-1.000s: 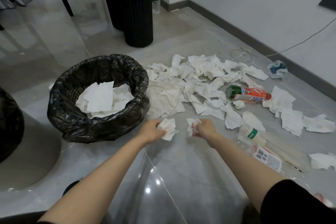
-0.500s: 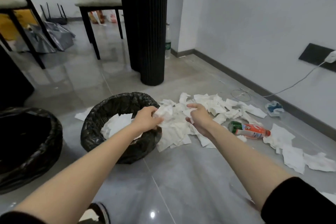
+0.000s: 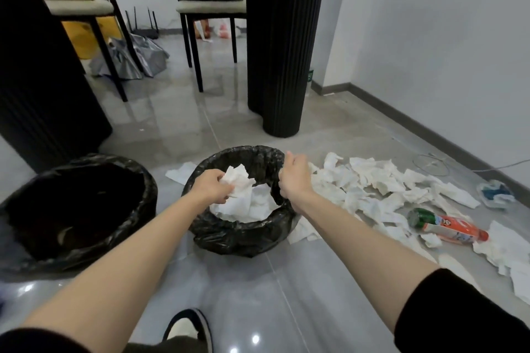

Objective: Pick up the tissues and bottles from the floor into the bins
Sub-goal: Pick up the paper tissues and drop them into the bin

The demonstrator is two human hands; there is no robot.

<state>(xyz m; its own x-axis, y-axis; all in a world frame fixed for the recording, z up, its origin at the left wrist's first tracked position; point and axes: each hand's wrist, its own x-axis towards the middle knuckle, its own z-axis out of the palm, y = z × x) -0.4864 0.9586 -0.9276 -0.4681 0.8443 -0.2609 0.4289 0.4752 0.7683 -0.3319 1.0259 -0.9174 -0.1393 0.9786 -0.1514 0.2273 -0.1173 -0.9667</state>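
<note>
— Where do we have the tissue?

— Our left hand [image 3: 213, 188] pinches a crumpled white paper tissue [image 3: 239, 180] between thumb and curled fingers. It is above the round bin lined with a black plastic bag [image 3: 243, 241], over the flat white tissues [image 3: 249, 209] lying inside.

— And our right hand [image 3: 295, 178]?

— At the bin's right rim, back toward us, fingers curled under; we cannot tell whether they hold anything.

— What lies around us?

— Loose white tissues [image 3: 372, 180] are spread over the grey tiles [image 3: 315, 281] right of the bin. An orange plastic bottle [image 3: 447, 228] lies on its side among them. A second black-lined bin [image 3: 86, 252] stands to the left, apart from the first.
</note>
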